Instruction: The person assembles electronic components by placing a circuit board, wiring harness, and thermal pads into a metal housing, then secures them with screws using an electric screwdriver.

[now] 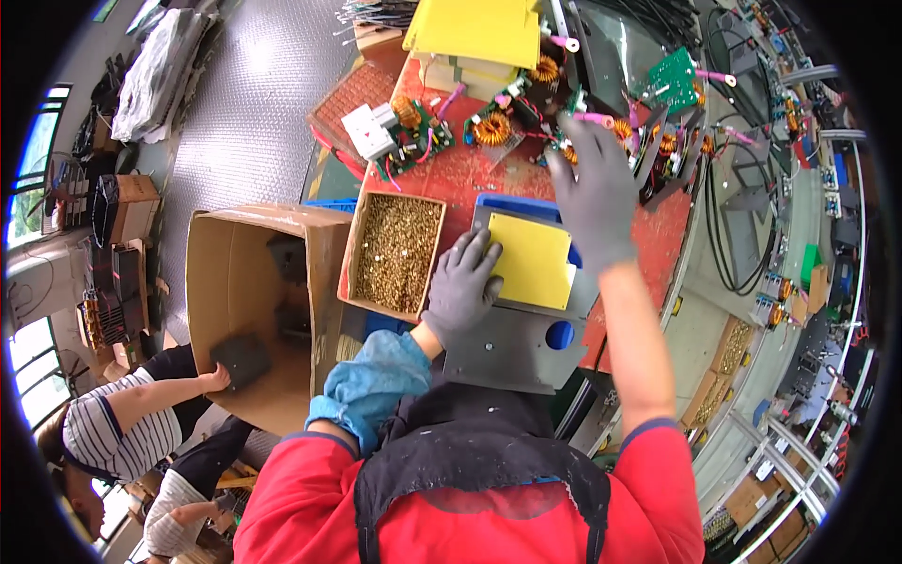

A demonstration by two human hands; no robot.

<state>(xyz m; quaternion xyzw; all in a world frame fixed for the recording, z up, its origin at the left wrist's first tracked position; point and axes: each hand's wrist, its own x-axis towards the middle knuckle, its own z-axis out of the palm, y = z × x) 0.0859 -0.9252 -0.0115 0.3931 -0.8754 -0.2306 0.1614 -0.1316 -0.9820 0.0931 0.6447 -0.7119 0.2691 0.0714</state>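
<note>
My left hand (pixel 460 287), in a grey glove, lies on the left edge of a yellow sheet (pixel 531 258) with its fingers stretched out. The sheet rests on a dark grey metal plate (pixel 512 352) that has a round hole near its right side. Farther off, my right hand (pixel 598 193), also gloved, reaches over the red worktable (pixel 456 183) with fingers apart. Its fingertips are beside circuit boards with copper-wound coils (pixel 491 129) and pink-sleeved leads; whether they touch is hard to tell. Nothing shows in its grasp.
A box of small brass-coloured fasteners (pixel 399 249) stands left of my left hand. Beyond it is a large open cardboard box (pixel 249 282), where another person's hand (pixel 216 378) holds a dark plate. Yellow sheets (pixel 474 33) are stacked at the far edge. Black cables (pixel 719 221) hang at right.
</note>
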